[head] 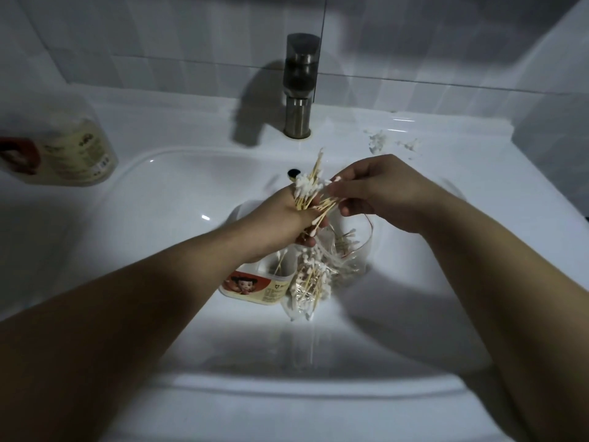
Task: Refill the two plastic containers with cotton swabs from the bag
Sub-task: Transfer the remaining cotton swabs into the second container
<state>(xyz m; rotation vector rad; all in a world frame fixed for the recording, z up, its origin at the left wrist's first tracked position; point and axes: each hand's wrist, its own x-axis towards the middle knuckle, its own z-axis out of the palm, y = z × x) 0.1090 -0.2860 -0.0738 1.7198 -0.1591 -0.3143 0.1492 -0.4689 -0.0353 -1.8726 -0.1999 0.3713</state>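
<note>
My left hand grips a messy bunch of wooden cotton swabs above the sink basin. My right hand pinches a few swabs of that bunch by their white tips. Below the hands, inside the basin, stands an open plastic container with a cartoon label and a few swabs in it. Next to it lies the clear plastic bag, with several swabs inside. A clear lid or cup lies behind the bag. A second labelled container sits on the counter at the far left.
The white sink fills the view, with a dark metal faucet at the back and the overflow hole under it. White cotton scraps lie on the rim at the back right. Tiled wall behind.
</note>
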